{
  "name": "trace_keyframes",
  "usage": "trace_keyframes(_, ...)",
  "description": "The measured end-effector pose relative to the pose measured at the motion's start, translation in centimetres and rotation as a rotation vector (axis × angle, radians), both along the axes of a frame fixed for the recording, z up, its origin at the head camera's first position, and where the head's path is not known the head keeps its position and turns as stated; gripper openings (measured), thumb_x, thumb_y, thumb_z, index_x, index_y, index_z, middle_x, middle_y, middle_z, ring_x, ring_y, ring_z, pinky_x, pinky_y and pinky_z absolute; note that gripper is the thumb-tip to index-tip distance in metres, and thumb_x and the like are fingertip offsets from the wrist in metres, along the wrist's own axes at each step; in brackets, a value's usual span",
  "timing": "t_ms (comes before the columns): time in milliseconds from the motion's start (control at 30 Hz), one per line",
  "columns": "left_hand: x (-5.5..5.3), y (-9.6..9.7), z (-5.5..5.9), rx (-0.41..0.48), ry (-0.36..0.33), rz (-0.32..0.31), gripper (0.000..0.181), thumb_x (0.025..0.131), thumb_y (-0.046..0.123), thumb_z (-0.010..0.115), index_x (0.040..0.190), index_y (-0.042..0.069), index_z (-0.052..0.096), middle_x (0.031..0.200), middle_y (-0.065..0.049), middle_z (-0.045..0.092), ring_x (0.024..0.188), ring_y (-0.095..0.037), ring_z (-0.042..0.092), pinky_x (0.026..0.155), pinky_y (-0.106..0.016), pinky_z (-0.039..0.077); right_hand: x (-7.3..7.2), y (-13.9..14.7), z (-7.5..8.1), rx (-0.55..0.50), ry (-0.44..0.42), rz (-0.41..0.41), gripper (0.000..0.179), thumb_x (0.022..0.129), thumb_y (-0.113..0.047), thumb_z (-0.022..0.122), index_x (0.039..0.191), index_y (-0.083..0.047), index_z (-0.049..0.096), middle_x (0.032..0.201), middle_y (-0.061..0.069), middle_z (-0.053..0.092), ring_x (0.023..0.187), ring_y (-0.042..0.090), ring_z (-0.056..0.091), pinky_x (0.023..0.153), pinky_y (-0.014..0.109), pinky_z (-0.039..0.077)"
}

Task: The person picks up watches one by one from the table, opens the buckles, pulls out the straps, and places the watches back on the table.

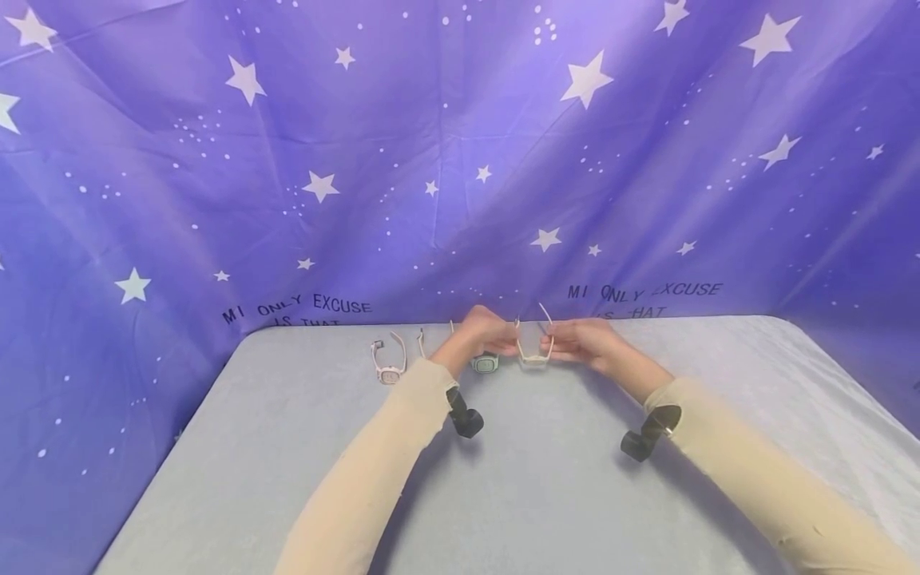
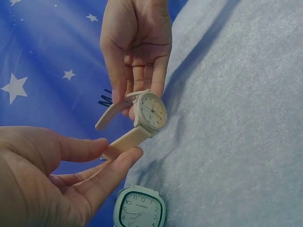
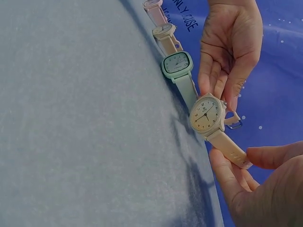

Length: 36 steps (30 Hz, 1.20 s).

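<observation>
A cream wristwatch (image 1: 534, 362) with a round white dial is held at the far edge of the table, its strap unbuckled and its two ends spread apart. My left hand (image 1: 485, 331) pinches one strap half between thumb and fingers, as the left wrist view shows. On the other side, my right hand (image 1: 589, 343) pinches the holed strap end (image 3: 239, 158). Close beside the left hand stands a mint green watch (image 3: 176, 65) with a rounded square face, partly hidden by that hand in the head view.
Left of the green watch stand a beige watch (image 3: 164, 31), mostly behind my left arm in the head view, and a pink watch (image 1: 390, 375). A pale grey cloth covers the table (image 1: 532, 495). A purple star-printed curtain (image 1: 446, 120) hangs right behind it.
</observation>
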<state>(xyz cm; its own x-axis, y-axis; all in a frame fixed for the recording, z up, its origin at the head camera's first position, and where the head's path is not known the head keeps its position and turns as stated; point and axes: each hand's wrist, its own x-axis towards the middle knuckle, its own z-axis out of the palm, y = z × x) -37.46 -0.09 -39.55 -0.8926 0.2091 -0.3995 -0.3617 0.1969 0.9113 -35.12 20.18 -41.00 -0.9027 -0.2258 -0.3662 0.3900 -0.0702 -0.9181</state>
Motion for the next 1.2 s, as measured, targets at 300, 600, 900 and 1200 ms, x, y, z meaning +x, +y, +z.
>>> trace_keyframes(300,0.1,0.4,-0.1,-0.033,-0.001,0.065,0.028,0.088,-0.011,0.067,0.114,-0.019,0.061,0.113,-0.034,0.069,0.091,-0.038,0.076,0.074,-0.031,0.065,-0.2,0.1,-0.4,-0.024,-0.011,-0.009,0.047,0.1,0.005,0.053,0.144,0.016,0.038,0.087,0.009,0.077,0.083,0.018,0.076,0.089,0.037,0.062)
trace_keyframes(600,0.2,1.0,-0.7,-0.083,0.022,0.123,0.034,0.087,-0.014,0.066,0.118,-0.017,0.054,0.109,-0.033,0.069,0.101,-0.042,0.073,0.077,-0.033,0.065,-0.6,0.0,-1.2,0.022,0.0,-0.005,0.047,0.1,0.003,0.054,0.142,0.017,0.039,0.088,0.009,0.077,0.084,0.018,0.076,0.089,0.036,0.062)
trace_keyframes(900,0.3,1.7,-0.1,-0.237,0.058,0.132,0.029,0.085,-0.013,0.069,0.113,-0.018,0.062,0.099,-0.032,0.073,0.092,-0.038,0.076,0.071,-0.031,0.065,-0.8,-0.2,-2.1,0.114,0.068,-0.009,0.049,0.1,0.003,0.055,0.142,0.021,0.037,0.083,0.003,0.076,0.079,0.011,0.076,0.085,0.027,0.062)
trace_keyframes(1200,-0.3,1.7,0.1,-0.361,0.067,0.073,0.019,0.084,-0.007,0.073,0.103,-0.012,0.07,0.091,-0.023,0.077,0.082,-0.029,0.078,0.064,-0.026,0.063,-0.9,-0.4,-2.0,0.238,0.16,-0.027,0.043,0.099,0.003,0.055,0.135,0.024,0.044,0.08,-0.001,0.072,0.072,0.006,0.07,0.079,0.023,0.063)
